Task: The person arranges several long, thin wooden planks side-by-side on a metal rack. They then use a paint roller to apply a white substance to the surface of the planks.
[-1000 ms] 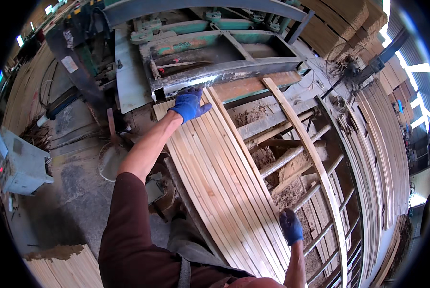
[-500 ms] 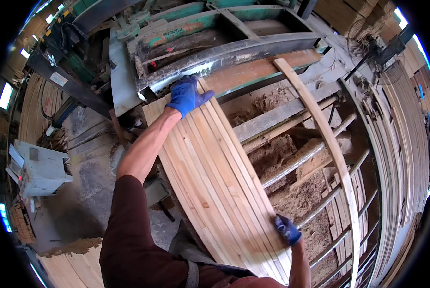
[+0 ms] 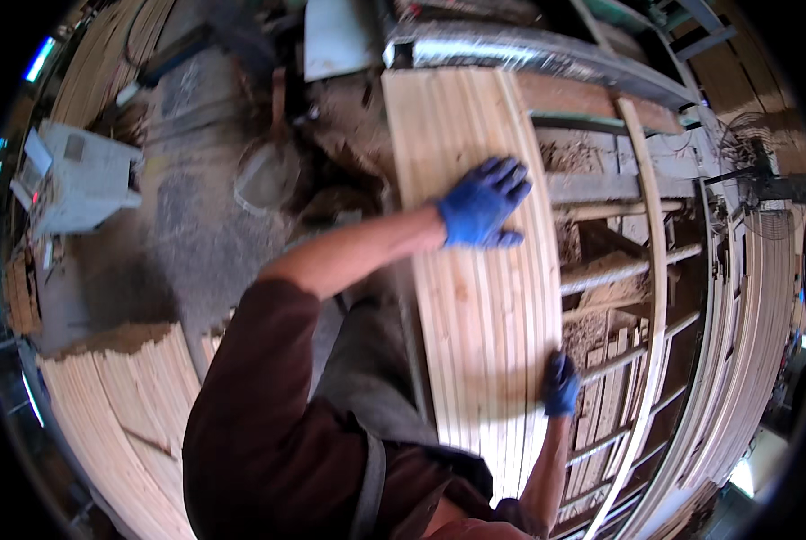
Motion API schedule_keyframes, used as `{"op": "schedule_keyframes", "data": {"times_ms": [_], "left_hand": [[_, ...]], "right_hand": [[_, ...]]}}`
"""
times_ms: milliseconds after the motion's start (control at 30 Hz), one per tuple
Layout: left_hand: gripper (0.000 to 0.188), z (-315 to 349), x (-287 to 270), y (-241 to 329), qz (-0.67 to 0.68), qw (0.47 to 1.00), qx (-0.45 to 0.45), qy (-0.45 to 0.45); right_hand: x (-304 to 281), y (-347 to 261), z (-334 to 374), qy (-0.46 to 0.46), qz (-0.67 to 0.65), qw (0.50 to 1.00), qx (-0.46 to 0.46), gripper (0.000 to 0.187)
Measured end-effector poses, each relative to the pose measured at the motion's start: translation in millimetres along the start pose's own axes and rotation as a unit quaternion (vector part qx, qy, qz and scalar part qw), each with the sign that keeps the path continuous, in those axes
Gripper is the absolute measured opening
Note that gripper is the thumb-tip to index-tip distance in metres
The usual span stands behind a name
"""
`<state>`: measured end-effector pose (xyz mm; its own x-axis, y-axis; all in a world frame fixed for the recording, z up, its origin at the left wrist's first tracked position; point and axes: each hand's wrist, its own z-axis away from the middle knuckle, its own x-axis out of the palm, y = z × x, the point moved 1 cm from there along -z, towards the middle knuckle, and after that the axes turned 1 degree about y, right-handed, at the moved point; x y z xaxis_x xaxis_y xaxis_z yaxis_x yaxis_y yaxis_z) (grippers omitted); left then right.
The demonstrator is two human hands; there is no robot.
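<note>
A row of pale wooden strips lies side by side in front of me, running away from my body toward a metal machine beam. My left hand, in a blue glove, lies on top of the strips with its fingers spread. At the right edge of the row, nearer to me, is my right hand, also gloved in blue. Its fingers are bent against the outermost strip; their tips are partly hidden.
A long single strip crosses the metal roller frame on the right. Beyond it are stacked boards and a fan. A grey box-shaped unit stands at left, above a pile of boards.
My left hand has come from the far end of the strips back to their middle, its fingers spreading. My view has turned, shifting the scene. The right hand stays at the right edge.
</note>
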<state>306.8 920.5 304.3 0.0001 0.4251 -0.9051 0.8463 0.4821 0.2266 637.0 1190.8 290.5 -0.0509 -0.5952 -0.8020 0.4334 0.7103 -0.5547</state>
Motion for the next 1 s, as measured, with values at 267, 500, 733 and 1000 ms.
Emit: {"op": "schedule_keyframes", "data": {"times_ms": [267, 500, 733, 1000], "left_hand": [[0.054, 105, -102, 23, 0.232, 0.970, -0.068, 0.029], [0.026, 476, -98, -75, 0.433, 0.707, -0.523, 0.198], [0.028, 597, 54, -206, 0.251, 0.835, -0.486, 0.064], [0.027, 464, 167, -303, 0.079, 0.946, -0.279, -0.145]], "right_hand": [[0, -30, 11, 0.139, 0.072, 0.985, -0.076, 0.040], [49, -211, 97, 0.143, -0.134, 0.950, -0.242, 0.031], [302, -301, 146, -0.310, -0.080, 0.914, -0.248, 0.026], [360, -329, 180, -0.211, -0.104, 0.971, 0.039, 0.035]]}}
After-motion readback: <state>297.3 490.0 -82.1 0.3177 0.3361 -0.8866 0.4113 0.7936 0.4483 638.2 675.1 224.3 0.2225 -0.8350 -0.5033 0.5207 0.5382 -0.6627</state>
